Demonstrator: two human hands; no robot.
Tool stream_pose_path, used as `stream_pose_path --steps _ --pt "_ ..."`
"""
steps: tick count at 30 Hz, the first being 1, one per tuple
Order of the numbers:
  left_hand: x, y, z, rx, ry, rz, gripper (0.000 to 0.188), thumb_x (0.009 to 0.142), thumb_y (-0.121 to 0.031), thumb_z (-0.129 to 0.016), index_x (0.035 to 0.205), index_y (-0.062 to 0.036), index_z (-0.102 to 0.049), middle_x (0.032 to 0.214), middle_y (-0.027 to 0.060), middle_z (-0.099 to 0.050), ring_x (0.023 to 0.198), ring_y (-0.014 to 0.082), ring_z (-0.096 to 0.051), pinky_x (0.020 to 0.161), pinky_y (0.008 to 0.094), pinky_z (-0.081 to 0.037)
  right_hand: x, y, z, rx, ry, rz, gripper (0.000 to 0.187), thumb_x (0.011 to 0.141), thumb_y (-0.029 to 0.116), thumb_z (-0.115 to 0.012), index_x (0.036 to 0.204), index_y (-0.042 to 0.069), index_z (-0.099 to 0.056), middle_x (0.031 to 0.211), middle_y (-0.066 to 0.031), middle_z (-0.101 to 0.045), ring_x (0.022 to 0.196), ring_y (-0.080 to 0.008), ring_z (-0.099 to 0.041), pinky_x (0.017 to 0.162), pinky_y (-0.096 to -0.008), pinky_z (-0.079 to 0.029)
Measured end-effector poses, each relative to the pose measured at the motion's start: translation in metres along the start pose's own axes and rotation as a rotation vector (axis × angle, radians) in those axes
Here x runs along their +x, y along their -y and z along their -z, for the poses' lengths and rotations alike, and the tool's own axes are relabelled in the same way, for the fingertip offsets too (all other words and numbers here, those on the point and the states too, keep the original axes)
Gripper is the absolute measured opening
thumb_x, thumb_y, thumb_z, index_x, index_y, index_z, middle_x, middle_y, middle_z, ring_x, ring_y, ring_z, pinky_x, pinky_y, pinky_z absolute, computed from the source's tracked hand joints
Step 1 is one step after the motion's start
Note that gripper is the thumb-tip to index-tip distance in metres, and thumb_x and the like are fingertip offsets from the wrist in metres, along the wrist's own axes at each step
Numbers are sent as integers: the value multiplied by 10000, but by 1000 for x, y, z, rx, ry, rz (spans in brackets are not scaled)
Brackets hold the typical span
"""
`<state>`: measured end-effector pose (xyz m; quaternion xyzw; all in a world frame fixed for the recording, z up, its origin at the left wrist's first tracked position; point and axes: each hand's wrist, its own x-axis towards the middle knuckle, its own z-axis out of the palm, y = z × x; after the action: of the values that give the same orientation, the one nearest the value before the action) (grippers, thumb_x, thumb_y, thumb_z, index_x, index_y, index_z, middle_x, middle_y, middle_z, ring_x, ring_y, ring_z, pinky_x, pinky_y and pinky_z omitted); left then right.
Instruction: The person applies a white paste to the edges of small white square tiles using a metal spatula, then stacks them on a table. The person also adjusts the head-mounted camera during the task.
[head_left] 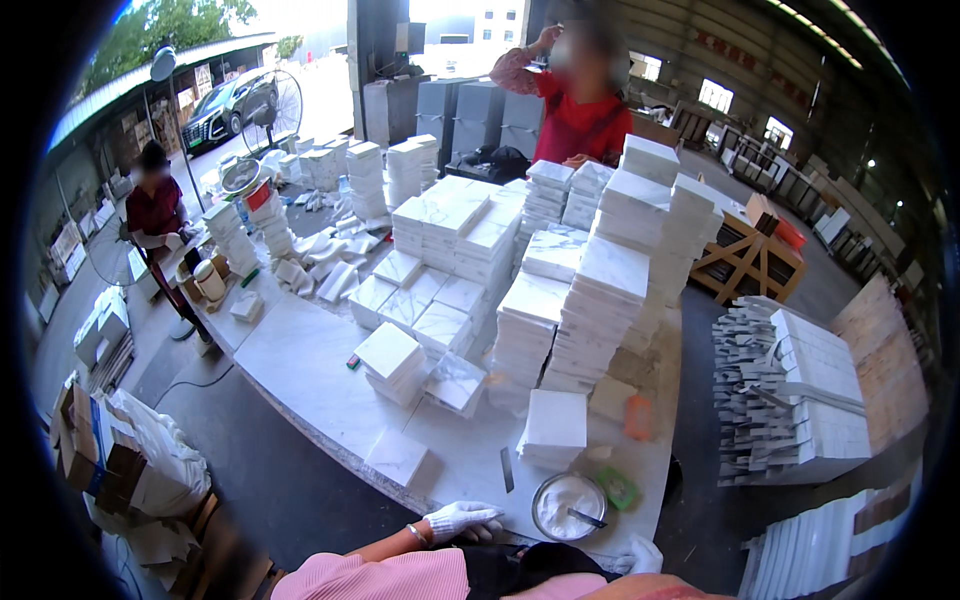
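- Round, grey-rimmed bowl of white paste [535,510] is sitting by the near edge of the pale stone table [300,360].
- White-gloved left hand [464,521] is showing there, fingers loosely extended, bare tabletop lying beyond.
- White-gloved right hand [640,555] is showing apart, partly hidden; its grip I cannot tell.

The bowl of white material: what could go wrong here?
The bowl stands near the front of the table, between the left hand and right hand; either might knock it. Its dark tool, resting in the white material, might get bumped. A tall tile stack behind could topple if bumped.
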<state>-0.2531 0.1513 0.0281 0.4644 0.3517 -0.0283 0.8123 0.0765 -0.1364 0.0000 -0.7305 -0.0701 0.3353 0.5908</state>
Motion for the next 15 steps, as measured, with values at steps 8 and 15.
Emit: stream_pose_path --steps 8,15 --pt "-46 18 -5 89 -272 -10 553 954 -458 -630 1334 -57 -607 1028 67 -702 792 118 -634 684 271 -514 -5 3 -3 138 65 -167 367 936 273 -603 1247 79 -587 646 -68 -620 422 -150 -544 355 -292 -413" --pt "-96 47 16 -241 -490 -105 435 954 -302 -676 1275 -18 -600 997 88 -710 735 107 -629 614 217 -482 -9 3 2 281 82 -179 319 948 232 -600 1206 46 -623 783 -125 -676 489 -200 -619 392 -293 -439"
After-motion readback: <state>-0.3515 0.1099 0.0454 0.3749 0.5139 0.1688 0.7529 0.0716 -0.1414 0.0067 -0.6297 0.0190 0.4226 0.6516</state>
